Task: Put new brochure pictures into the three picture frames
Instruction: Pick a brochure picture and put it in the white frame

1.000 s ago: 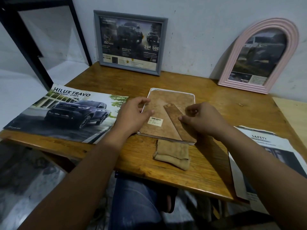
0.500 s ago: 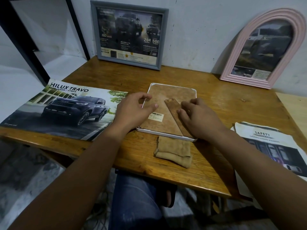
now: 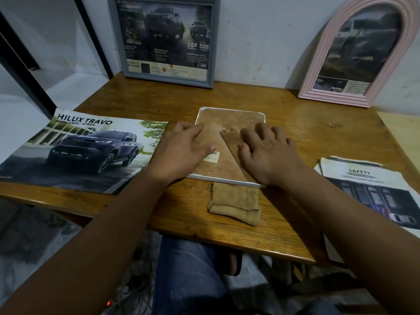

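A white picture frame (image 3: 229, 110) lies face down at the table's middle, its brown backing board and stand strip (image 3: 230, 138) facing up. My left hand (image 3: 184, 151) rests flat on the frame's left side, fingers relaxed, thumb near a small barcode sticker. My right hand (image 3: 270, 153) presses on the right side with spread fingers, beside the stand strip. A grey frame (image 3: 164, 39) and a pink arched frame (image 3: 361, 53) lean against the wall, each with a truck picture inside. A Hilux Travo brochure (image 3: 81, 148) lies left; a Safety brochure page (image 3: 372, 189) lies right.
A folded tan cloth (image 3: 235, 206) sits just in front of the face-down frame. The wooden table (image 3: 295, 137) has a light wooden board (image 3: 404, 133) at its far right edge. A black metal post stands at the left. My knee shows below the table's front edge.
My right hand has opened from a pinch on the stand strip to flat, spread fingers on the backing. My left hand has flattened on the frame's left side. The view has moved closer.
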